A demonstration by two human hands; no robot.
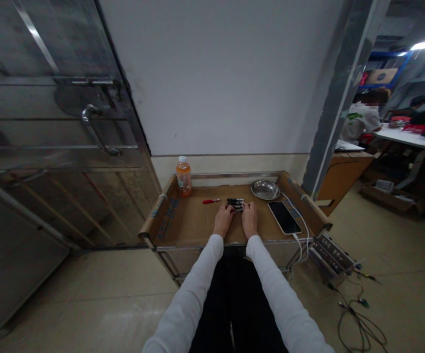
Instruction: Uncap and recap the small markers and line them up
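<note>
Several short, slim black-and-silver pieces (235, 201) lie side by side on the cardboard-lined cart top; their kind is too small to make out. My left hand (224, 218) has its fingers curled against their left ends. At the right ends, my right hand (249, 218) closes its fingers in the same way, so the pieces sit between both hands. Parts of the nearer pieces are hidden by my fingertips. Just left of them lies a small red-handled tool (210, 201) with a thin pale tip.
An orange drink bottle (183, 177) stands at the cart's back left corner. To the right are a shiny metal dish (265, 189) and a phone (285, 217) with a white cable (301, 215). A metal box (333, 255) with wires lies on the floor. People sit in the background.
</note>
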